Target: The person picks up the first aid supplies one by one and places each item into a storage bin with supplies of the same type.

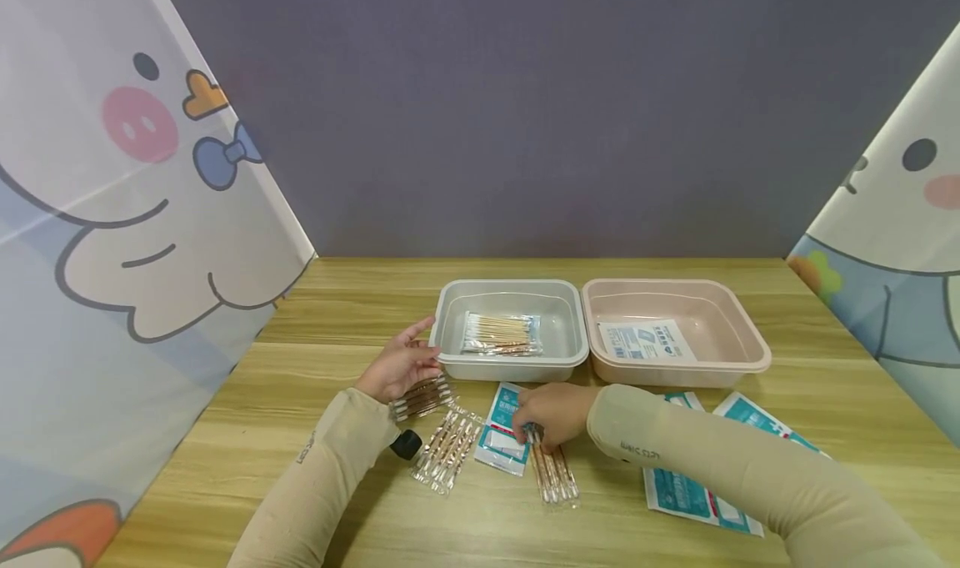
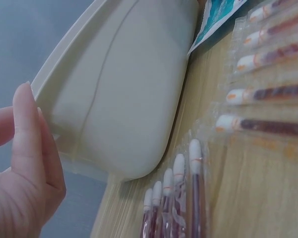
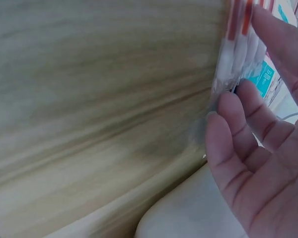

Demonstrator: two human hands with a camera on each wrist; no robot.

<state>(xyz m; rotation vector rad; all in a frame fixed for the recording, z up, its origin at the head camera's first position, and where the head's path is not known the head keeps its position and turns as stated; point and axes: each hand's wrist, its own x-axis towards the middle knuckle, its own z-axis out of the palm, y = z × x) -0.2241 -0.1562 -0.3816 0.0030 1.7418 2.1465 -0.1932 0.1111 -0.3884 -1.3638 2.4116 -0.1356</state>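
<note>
My right hand [image 1: 557,414] pinches one end of a clear packet of iodine cotton swabs [image 1: 555,476], thumb on one side and fingers on the other in the right wrist view. Beside it lies a blue-and-white sachet [image 1: 501,447], partly under the hand. My left hand [image 1: 401,368] touches the left front corner of the pale grey plastic bin [image 1: 510,371] with fairly straight fingers. Two more iodine swab packets [image 1: 447,451] [image 2: 174,198] lie on the table near the left hand. Inside the grey bin is a packet of wooden-stick cotton swabs [image 1: 501,334].
A pink plastic bin [image 1: 675,374] stands right against the grey one, with a white printed sachet [image 1: 647,340] inside. More blue-and-white sachets [image 1: 682,493] lie at the right, partly under my right sleeve [image 1: 720,459]. A grey wall rises behind the wooden table [image 1: 360,293].
</note>
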